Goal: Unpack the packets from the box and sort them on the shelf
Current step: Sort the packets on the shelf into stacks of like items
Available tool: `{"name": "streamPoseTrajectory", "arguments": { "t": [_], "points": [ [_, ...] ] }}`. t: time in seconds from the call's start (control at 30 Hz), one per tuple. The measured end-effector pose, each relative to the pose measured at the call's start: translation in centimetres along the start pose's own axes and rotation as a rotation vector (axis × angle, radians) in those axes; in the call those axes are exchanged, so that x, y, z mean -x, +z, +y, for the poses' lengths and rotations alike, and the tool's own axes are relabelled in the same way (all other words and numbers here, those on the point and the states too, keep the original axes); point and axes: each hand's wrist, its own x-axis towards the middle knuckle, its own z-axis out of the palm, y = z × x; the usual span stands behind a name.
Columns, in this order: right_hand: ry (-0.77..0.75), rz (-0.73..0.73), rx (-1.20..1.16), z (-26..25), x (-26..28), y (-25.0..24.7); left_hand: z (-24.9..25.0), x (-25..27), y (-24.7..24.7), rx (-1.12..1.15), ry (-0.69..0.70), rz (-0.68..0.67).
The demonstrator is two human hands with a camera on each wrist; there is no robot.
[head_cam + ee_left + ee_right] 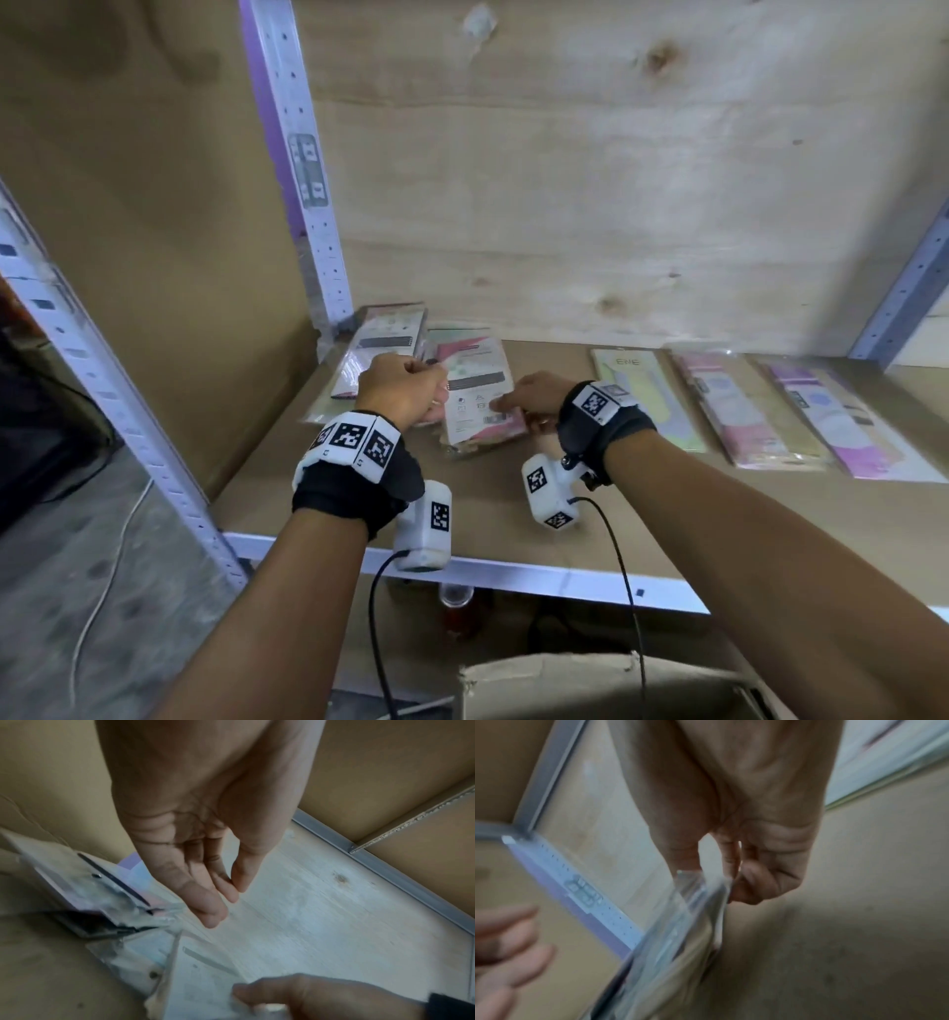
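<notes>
A stack of clear-wrapped packets (477, 395) with a white and pink printed card lies on the brown shelf board (513, 514). My right hand (529, 398) pinches its near right edge; the right wrist view shows thumb and fingers (721, 882) closed on the clear plastic (680, 923). My left hand (405, 385) hovers at the stack's left side. In the left wrist view its fingers (231, 896) hang loosely with thumb near fingertips and nothing between them, just above the packets (210, 983). The open cardboard box (590, 683) sits below the shelf.
More packets lie on the shelf: a pile (380, 349) in the back left corner, then a yellow-green one (647, 401), a pink one (744, 411) and a purple one (842, 421) to the right. A perforated metal upright (303, 169) stands at the left.
</notes>
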Motion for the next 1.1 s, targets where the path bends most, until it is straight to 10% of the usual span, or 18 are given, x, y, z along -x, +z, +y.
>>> {"name": "streamPoseTrajectory", "arguments": {
  "t": [0.17, 0.47, 0.63, 0.8, 0.93, 1.1],
  "points": [
    [-0.148, 0.113, -0.368, 2.4, 4.1, -3.9, 1.1, 1.9, 3.6, 0.106, -0.031, -0.14],
    [-0.635, 0.379, 0.246, 5.8, 11.6, -8.2, 3.5, 4.0, 10.0, 0.546, -0.077, -0.332],
    [-0.521, 0.294, 0.118, 8.8, 11.4, -9.4, 2.9, 3.9, 12.4, 0.534, -0.054, -0.223],
    [-0.377, 0.528, -0.052, 11.3, 9.5, -10.8, 2.6, 3.7, 13.3, 0.484, -0.058, -0.297],
    [-0.218, 0.321, -0.201, 11.9, 9.4, -12.2, 2.6, 3.9, 14.0, 0.467, -0.042, -0.394],
    [-0.186, 0.337, 0.107, 12.2, 9.5, -12.4, 2.5, 4.8, 14.8, 0.39, -0.038, -0.469]
  ]
}}
